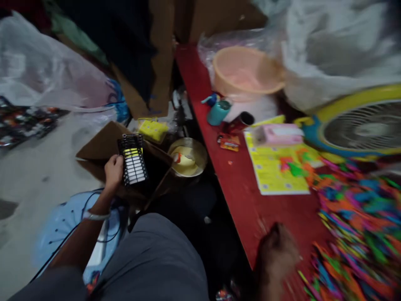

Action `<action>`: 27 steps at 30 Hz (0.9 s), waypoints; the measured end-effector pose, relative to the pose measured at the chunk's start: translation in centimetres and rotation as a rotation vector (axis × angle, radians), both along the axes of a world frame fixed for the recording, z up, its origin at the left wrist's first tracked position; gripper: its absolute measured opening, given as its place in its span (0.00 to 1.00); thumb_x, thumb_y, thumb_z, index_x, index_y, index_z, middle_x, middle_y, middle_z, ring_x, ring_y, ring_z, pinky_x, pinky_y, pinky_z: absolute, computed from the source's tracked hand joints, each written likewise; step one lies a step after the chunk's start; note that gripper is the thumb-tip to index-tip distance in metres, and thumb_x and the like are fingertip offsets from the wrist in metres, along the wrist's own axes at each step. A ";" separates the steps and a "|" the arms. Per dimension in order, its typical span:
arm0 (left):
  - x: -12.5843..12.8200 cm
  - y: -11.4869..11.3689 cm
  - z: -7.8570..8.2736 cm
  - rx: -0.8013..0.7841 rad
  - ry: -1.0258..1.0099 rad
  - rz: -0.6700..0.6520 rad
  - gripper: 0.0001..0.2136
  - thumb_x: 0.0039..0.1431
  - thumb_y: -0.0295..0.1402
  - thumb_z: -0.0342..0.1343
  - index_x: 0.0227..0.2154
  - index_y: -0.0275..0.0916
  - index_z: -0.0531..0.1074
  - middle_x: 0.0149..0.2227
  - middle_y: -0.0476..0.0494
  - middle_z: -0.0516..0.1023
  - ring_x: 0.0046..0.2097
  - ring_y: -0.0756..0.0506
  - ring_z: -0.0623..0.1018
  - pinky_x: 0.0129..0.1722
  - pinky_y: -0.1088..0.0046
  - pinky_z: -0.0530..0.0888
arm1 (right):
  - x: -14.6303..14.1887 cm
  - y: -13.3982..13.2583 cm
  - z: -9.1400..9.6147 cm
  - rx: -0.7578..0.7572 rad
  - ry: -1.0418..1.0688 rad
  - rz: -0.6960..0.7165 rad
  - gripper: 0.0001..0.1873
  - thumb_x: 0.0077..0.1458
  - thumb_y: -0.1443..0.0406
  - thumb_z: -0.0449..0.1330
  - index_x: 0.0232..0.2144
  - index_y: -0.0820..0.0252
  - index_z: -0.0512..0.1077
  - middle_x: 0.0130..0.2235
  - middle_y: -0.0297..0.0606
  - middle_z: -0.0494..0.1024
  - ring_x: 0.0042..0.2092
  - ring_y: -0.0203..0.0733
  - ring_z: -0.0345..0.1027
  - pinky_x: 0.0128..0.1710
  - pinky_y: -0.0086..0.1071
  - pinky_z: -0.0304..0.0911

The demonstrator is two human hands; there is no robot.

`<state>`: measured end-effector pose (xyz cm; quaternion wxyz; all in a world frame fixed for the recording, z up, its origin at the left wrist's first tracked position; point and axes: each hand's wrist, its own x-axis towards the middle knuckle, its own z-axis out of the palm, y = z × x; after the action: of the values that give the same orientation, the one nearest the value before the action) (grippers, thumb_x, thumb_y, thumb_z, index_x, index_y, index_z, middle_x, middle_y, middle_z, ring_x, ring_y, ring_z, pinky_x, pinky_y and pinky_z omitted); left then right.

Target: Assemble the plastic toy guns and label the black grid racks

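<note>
At the left, my left hand (114, 169) is closed on the edge of a black grid-like rack (134, 169) with white bars and a yellow patch near its top. The rack is over the opening of a brown cardboard box (103, 142); whether it touches the box, I cannot tell. My right hand (278, 244) is smeared by motion over the front of the red table (232, 188), and its fingers cannot be made out. Beside it on the right lies a heap of bright multicoloured strips (360, 217). A yellow printed sheet (272, 175) is farther back.
On the table are an orange basin (247, 73), a teal container (219, 113), a pink box (278, 134) and a yellow-and-blue fan (360, 121). A metal bowl (196, 154) stands between box and table. A blue plastic stool (62, 230) is at the lower left.
</note>
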<state>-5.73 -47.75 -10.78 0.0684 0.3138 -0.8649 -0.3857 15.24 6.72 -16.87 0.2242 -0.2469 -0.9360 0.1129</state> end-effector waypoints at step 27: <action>-11.2 3.0 -13.7 -0.009 -0.428 0.337 0.21 0.66 0.35 0.58 0.59 0.30 0.67 0.58 0.24 0.71 0.61 0.32 0.72 0.56 0.56 0.73 | 1.9 -2.5 1.6 0.010 -0.070 -0.313 0.21 0.46 0.66 0.56 0.41 0.63 0.83 0.20 0.41 0.65 0.24 0.58 0.66 0.23 0.46 0.56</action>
<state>-16.90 -44.73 -24.45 -0.0514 0.5274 -0.7969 -0.2900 17.09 4.24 -15.31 0.2074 -0.3923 -0.8939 0.0634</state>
